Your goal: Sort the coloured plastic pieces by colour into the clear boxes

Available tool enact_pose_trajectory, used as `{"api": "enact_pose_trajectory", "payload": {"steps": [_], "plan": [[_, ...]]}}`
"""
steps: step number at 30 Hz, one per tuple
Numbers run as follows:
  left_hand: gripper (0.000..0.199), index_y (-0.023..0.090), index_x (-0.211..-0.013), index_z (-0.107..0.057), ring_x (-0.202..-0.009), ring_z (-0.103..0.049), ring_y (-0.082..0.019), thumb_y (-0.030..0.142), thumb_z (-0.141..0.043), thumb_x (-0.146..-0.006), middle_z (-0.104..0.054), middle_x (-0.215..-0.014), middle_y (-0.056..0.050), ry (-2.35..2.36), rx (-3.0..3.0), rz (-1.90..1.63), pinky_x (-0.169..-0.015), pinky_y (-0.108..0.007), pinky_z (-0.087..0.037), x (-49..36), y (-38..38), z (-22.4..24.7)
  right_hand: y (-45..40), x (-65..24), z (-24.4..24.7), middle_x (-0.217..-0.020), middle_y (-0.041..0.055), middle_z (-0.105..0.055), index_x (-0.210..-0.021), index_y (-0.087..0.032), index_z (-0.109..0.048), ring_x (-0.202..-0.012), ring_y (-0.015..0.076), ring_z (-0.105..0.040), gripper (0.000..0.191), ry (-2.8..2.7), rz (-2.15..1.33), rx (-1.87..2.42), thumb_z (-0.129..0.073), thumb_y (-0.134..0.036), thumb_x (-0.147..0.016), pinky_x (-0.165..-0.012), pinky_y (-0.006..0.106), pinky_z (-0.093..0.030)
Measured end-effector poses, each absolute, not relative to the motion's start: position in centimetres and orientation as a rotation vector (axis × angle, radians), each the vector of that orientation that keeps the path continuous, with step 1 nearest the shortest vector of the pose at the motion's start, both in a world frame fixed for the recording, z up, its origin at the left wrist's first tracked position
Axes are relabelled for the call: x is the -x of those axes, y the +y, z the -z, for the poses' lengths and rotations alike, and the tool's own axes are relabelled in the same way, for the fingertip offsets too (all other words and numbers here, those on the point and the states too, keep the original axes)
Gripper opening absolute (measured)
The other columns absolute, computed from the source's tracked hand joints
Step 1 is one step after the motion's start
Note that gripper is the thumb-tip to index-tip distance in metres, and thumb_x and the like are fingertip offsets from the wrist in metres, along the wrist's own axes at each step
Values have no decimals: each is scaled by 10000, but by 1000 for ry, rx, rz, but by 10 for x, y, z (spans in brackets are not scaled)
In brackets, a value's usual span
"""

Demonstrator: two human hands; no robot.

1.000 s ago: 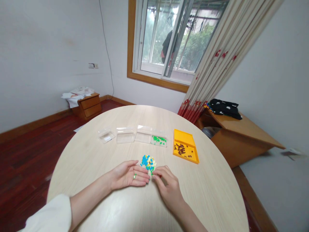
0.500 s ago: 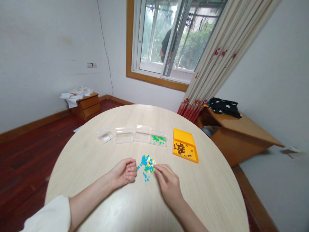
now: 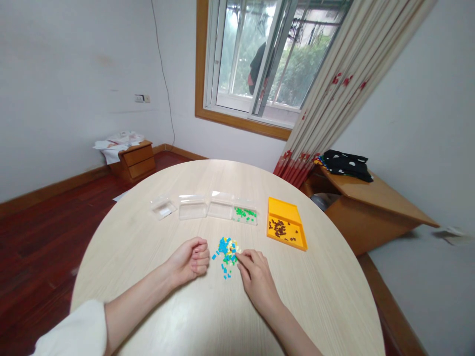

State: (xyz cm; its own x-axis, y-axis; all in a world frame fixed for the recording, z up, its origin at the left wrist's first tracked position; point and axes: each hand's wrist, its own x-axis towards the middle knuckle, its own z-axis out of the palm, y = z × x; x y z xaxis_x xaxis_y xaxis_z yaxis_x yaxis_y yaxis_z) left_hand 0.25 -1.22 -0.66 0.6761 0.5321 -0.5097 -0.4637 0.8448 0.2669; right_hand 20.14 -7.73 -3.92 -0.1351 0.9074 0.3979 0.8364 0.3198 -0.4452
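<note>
A loose pile of small blue, yellow, pale and green pieces (image 3: 225, 248) lies in the middle of the table. Curled into a fist, my left hand (image 3: 193, 259) rests just left of the pile; whatever its fingers may enclose is hidden. At the pile's right edge, my right hand (image 3: 258, 277) has thumb and fingertips close together among the pieces, and anything between them is too small to make out. Behind the pile, a clear plastic box (image 3: 256, 222) contains green pieces. An opened yellow box (image 3: 305, 243) farther right contains dark brown pieces.
Clear plastic boxes stand left of the green pieces: a near one (image 3: 218, 215), another (image 3: 192, 218) and a smaller one at far left (image 3: 163, 215). All sit on a round pale wooden table (image 3: 178, 326). A wooden cabinet (image 3: 386, 222) with dark cloth on it stands beyond the right edge.
My right fingertips have shifted slightly at the pile's right edge, with the fingers more curled. My left fist stays closed beside the pile. The view has moved slightly.
</note>
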Motion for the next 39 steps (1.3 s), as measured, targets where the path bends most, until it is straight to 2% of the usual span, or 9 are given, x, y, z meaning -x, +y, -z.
{"api": "enact_pose_trajectory", "payload": {"steps": [6, 10, 14, 20, 24, 26, 30, 34, 39], "plan": [[405, 131, -466, -436, -335, -363, -61, 198, -340, -854, -375, -414, 14, 697, -142, -583, -357, -162, -314, -6, -16, 3, -77, -201, 37, -858, 54, -604, -848, -191, -618, -816, 202, -525, 90, -2010, -90, 1551, -562, -135, -805, -699, 334, -394], [406, 52, -628, -592, -540, -600, -172, 264, -349, -874, -593, -568, -109, 745, -230, -580, -617, -300, -500, -6, -18, 0, -77, -200, 33, -795, 39, -607, -753, -186, -578, -770, 194, -533, 67, -1994, -71, 1539, -572, -137, -797, -672, 318, -383], [479, -41, -844, -634, -761, -658, -265, 346, -355, -878, -672, -799, -210, 708, -293, -525, -820, -385, -468, -5, -19, 3, -80, -199, 27, -715, 23, -608, -795, -182, -564, -681, 165, -542, 55, -1868, -90, 1429, -529, -166, -834, -636, 294, -404], [555, -73, -937, -620, -815, -658, -274, 413, -361, -875, -671, -845, -248, 596, -316, -429, -863, -387, -440, -6, -23, 3, -87, -189, 19, -764, 27, -647, -874, -200, -586, -729, 150, -584, 108, -1800, -154, 1119, -514, -126, -841, -668, 279, -467], [547, -63, -906, -623, -772, -658, -260, 408, -347, -879, -663, -830, -244, 579, -309, -405, -794, -377, -476, -8, -27, 3, -87, -185, 19, -914, 57, -667, -1052, -211, -571, -846, 161, -594, 248, -1862, -197, 1009, -492, -94, -848, -742, 297, -489], [487, -23, -808, -632, -632, -643, -210, 373, -357, -878, -654, -736, -204, 587, -288, -407, -642, -318, -502, -8, -26, 6, -86, -187, 20, -889, 56, -664, -1032, -210, -584, -832, 166, -588, 233, -1849, -208, 1068, -479, -103, -855, -726, 306, -487], [408, 114, -508, -494, -312, -375, -59, 274, -373, -863, -444, -431, -10, 547, -163, -422, -324, -149, -269, -5, -19, 13, -81, -195, 24, -794, 43, -612, -850, -212, -625, -782, 179, -553, 162, -1895, -214, 1267, -508, -104, -824, -685, 318, -466], [437, 145, -427, -349, -261, -212, -32, 236, -349, -855, -247, -367, 56, 537, -119, -482, -290, -130, -127, -1, -12, 13, -79, -199, 32, -818, 48, -566, -828, -212, -639, -794, 189, -520, 158, -1994, -205, 1391, -563, -84, -775, -690, 326, -447], [433, 141, -436, -376, -271, -242, -35, 234, -341, -857, -283, -373, 46, 565, -127, -500, -294, -131, -163, -2, -14, 9, -78, -197, 36, -818, 45, -570, -832, -204, -640, -791, 185, -509, 133, -2043, -209, 1444, -580, -97, -780, -702, 318, -420]]}}
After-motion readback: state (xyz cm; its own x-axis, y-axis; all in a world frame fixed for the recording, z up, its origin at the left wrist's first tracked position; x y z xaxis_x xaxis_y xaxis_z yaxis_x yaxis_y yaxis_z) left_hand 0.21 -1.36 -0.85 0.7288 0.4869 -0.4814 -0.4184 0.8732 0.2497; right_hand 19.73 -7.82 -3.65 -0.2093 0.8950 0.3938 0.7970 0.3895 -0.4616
